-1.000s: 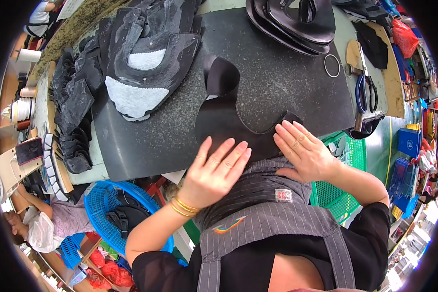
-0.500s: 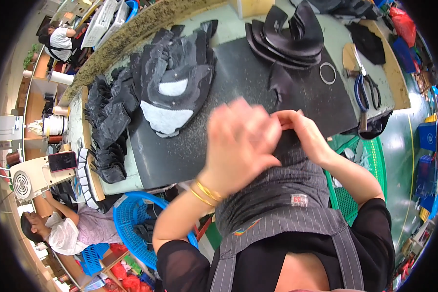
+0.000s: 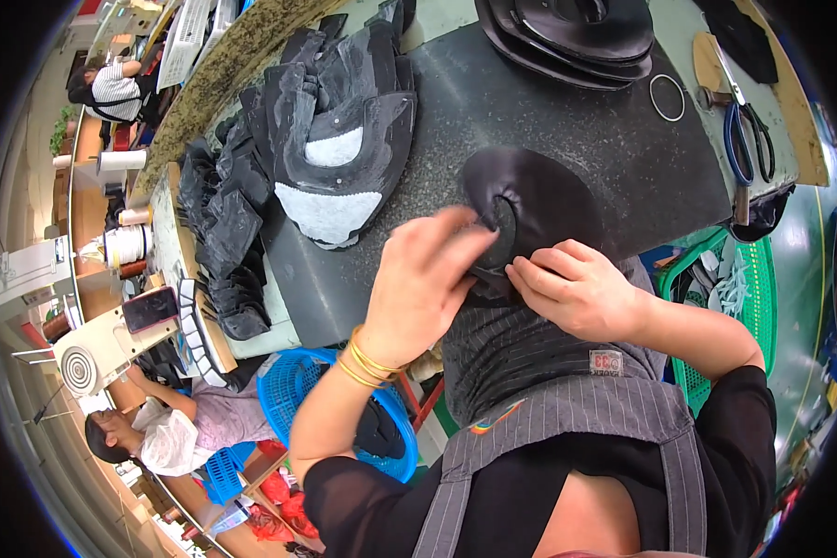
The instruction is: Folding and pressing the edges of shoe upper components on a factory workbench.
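A curved piece of smooth black leather, apparently a shoe upper (image 3: pixel 539 191), lies at the near edge of the dark work mat, its inner edge puckered. My right hand (image 3: pixel 581 290) pinches its near rim between thumb and fingers. On the other side my left hand (image 3: pixel 418 284), with gold bangles at the wrist, reaches to the inner edge; its fingers are apart and slightly blurred, and touch there is hard to judge. Beyond lies a stack of similar black pieces (image 3: pixel 577 56). Left of the mat's middle are layered black pieces with white patches (image 3: pixel 330 214).
Piles of black pieces (image 3: pixel 223 205) line the table's left side. A pale ring (image 3: pixel 667 98) and blue-handled scissors (image 3: pixel 739 130) lie at the right. Below the table stand a blue basket (image 3: pixel 288 386) and a green basket (image 3: pixel 763 288). A person (image 3: pixel 205 418) sits at the left.
The black upper has come forward into plain view, fanned out on the mat. My hands have parted and lowered to its near edge; the head view has shifted.
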### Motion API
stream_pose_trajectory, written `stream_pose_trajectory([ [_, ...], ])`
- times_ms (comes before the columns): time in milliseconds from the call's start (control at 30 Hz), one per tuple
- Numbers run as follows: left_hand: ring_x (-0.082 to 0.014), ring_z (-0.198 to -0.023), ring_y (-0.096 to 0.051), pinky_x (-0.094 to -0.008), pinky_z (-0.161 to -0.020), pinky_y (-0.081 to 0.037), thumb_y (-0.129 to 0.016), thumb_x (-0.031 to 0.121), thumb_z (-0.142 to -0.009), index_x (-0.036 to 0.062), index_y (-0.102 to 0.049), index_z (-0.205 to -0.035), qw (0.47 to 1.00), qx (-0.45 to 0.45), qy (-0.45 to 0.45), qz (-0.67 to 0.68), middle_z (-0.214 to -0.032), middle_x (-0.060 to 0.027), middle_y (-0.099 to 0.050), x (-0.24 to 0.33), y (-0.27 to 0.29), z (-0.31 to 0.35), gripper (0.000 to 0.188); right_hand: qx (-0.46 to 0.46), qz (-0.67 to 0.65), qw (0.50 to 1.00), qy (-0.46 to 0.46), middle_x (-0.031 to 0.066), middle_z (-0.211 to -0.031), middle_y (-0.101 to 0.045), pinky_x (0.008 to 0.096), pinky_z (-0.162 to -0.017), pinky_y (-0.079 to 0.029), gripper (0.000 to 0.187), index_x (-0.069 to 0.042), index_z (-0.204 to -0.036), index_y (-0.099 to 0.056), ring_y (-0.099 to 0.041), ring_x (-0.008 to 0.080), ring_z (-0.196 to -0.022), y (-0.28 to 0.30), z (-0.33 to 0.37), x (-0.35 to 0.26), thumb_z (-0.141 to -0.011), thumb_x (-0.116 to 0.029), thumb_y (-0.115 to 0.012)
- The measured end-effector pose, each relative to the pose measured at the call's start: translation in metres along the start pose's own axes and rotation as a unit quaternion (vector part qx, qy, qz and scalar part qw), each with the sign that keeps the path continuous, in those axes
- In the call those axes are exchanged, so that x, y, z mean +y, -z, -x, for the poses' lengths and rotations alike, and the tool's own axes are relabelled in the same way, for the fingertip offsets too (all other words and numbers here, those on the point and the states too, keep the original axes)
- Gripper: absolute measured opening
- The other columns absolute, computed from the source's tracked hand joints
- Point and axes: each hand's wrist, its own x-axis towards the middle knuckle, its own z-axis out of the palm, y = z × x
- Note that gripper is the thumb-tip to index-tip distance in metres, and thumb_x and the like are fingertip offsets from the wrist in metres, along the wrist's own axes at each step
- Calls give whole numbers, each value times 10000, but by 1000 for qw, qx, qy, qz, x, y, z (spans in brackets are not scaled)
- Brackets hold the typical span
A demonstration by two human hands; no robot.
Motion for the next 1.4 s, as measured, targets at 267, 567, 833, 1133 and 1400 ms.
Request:
stream_pose_trajectory([
  [267, -244, -834, -669, -372, -779, -510, -694, -21, -648, 95, -733, -922, 995, -63, -83, 4, -882, -32, -712, -9, -2, 3, 301, 42, -69, 988, -130, 99, -1162, -636, 359, -817, -538, 515, 36, -1135, -709, -616, 222, -994, -19, 4, -11, -642, -113, -718],
  [567, -213, -891, -669, -300, -716, -576, -723, 78, -762, 27, -749, -987, 943, 33, -307, -126, -968, -44, -668, -39, -17, 17, 232, -19, 89, 996, 9, 76, -1216, -596, 284, -725, -481, 549, -15, -1189, -723, -578, 164, -965, -11, 3, -4, -681, -223, -700],
  [833, -213, -956, -653, -291, -805, -601, -742, 73, -748, 29, -764, -984, 924, 80, -341, -156, -1037, -41, -691, -55, -16, 27, 241, -49, 147, 988, -6, 36, -1172, -535, 284, -731, -468, 635, -75, -1367, -639, -512, 158, -941, -23, 4, -13, -826, -390, -747],
  [1133, -187, -967, -650, -290, -831, -585, -751, 91, -797, 49, -770, -967, 928, 53, -321, -180, -1028, -27, -697, -55, -16, 28, 176, -78, 169, 982, -16, 18, -1127, -489, 276, -705, -433, 662, -115, -1414, -612, -447, 172, -918, -22, 0, -16, -841, -429, -720],
  [1400, -149, -977, -594, -261, -756, -507, -730, 160, -825, 138, -806, -988, 908, 98, -295, -282, -1110, 17, -710, -55, -14, 41, 181, -53, 196, 979, -11, 9, -1075, -484, 249, -652, -405, 593, -83, -1414, -605, -445, 146, -926, -23, -9, -17, -915, -403, -636],
])
